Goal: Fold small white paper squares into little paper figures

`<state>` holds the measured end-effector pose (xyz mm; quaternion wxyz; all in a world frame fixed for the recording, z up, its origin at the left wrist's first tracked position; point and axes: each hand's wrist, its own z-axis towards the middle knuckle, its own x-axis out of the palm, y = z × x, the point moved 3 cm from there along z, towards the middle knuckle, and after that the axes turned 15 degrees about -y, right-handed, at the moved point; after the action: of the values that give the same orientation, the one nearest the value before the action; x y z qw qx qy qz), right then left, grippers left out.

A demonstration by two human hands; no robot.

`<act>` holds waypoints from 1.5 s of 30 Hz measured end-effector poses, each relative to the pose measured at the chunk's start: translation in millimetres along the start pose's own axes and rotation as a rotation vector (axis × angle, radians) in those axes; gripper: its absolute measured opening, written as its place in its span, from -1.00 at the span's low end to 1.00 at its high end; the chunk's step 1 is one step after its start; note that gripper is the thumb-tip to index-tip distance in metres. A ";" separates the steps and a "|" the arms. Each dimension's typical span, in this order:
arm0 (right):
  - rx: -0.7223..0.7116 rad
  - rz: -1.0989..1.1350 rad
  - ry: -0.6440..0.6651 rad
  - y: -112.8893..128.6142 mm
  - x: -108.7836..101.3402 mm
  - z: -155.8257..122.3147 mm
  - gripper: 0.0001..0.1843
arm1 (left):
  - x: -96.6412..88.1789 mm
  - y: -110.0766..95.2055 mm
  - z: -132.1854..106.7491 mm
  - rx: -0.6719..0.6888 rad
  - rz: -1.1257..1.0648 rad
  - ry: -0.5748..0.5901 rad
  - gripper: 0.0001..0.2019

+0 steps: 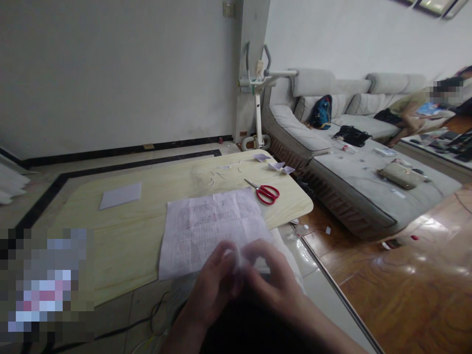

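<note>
Close to my body, in front of the table's near edge, both hands meet around a small piece of white paper (239, 257), blurred and partly covered by fingers. My left hand (217, 278) pinches it from one side. On the other side, my right hand (272, 275) is closed on it with thumb and fingers. Just beyond lies a large creased printed sheet (206, 221), overhanging the table's near edge. Red-handled scissors (267, 193) rest by its far right corner, blades pointing away to the left.
The pale wooden table (125, 246) carries a white paper stack (121, 195) at left, thin paper scraps (212, 178) and several small folded paper pieces (276, 166) at the far right. A grey sofa (357, 182) stands to the right, with a person (403, 110) seated on it.
</note>
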<state>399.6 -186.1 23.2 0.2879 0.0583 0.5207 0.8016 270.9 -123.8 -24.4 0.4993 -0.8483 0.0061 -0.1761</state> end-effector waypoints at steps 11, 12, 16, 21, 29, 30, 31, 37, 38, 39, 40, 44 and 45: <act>-0.153 -0.080 -0.019 1.7 0.0 3.3 -0.77 | -7.9 -16.2 -2.1 0.345 0.368 0.118 -0.70; -0.151 -0.089 0.008 2.1 -0.9 3.0 -0.77 | -7.2 -17.7 -3.8 0.357 0.393 0.108 -0.70; -0.155 -0.100 0.178 4.4 -4.5 2.7 -0.72 | -6.8 -20.5 -7.4 0.414 0.486 0.093 -0.68; -0.140 -0.073 0.254 4.2 -7.0 6.5 -0.70 | -10.0 -18.8 -7.6 0.440 0.544 0.129 -0.66; -0.152 -0.070 0.264 6.8 -11.2 13.0 -0.73 | -5.6 -25.9 -12.4 0.365 0.556 0.252 -0.71; -0.150 -0.075 0.285 7.8 -12.5 14.1 -0.73 | -6.7 -25.8 -12.4 0.355 0.545 0.244 -0.71; -0.144 -0.088 0.307 8.6 -13.8 15.0 -0.74 | -8.2 -25.3 -12.3 0.345 0.532 0.234 -0.70; -0.151 -0.189 0.427 7.1 -17.1 16.0 -0.87 | -13.0 -21.5 -12.4 0.323 0.519 0.227 -0.71; -0.156 -0.194 0.438 6.4 -17.0 15.8 -0.88 | -12.2 -21.9 -13.2 0.334 0.529 0.240 -0.71; -0.158 -0.199 0.448 5.8 -17.0 15.8 -0.88 | -11.1 -22.5 -14.2 0.345 0.538 0.251 -0.70; -0.156 -0.206 0.458 5.3 -17.2 15.9 -0.88 | -10.0 -23.3 -15.3 0.356 0.543 0.255 -0.70; -0.129 -0.207 0.515 5.7 -18.9 17.1 -0.86 | -6.2 -26.2 -18.8 0.360 0.527 0.265 -0.71; -0.123 -0.200 0.532 6.2 -19.4 17.5 -0.86 | -5.5 -26.7 -19.5 0.353 0.520 0.272 -0.71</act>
<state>420.0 -184.0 40.5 0.2219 -0.2231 0.5314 0.7865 255.4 -125.9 5.2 0.6611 -0.6878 0.2579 -0.1527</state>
